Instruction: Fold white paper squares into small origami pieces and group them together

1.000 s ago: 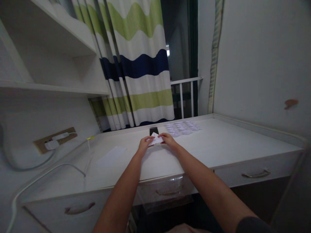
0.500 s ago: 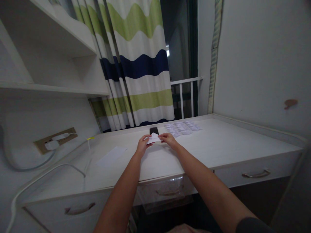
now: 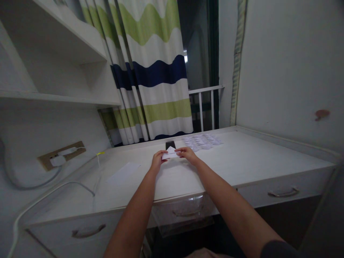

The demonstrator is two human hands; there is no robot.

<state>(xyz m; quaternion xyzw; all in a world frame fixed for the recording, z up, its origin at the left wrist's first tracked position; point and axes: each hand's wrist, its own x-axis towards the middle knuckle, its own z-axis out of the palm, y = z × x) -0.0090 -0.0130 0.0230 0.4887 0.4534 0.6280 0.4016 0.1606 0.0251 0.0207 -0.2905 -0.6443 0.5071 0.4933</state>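
Both my hands meet over the middle of a white desk (image 3: 242,161). My left hand (image 3: 156,160) pinches the left edge of a small folded piece of white paper (image 3: 170,154). My right hand (image 3: 189,154) pinches its right edge, fingers closed on it. The paper is held just above the desk top. A dark phone (image 3: 170,144) lies right behind the paper. Several small folded white papers (image 3: 202,141) lie in a cluster further back to the right.
A flat white sheet (image 3: 123,172) lies on the desk to the left. White cables (image 3: 53,191) run from a wall socket (image 3: 60,154) on the left. Shelves hang above left; a striped curtain (image 3: 153,75) hangs behind. Drawer handles line the desk front.
The folded paper has been turned and flattened a little between my fingers. Both hands stay at nearly the same spot.
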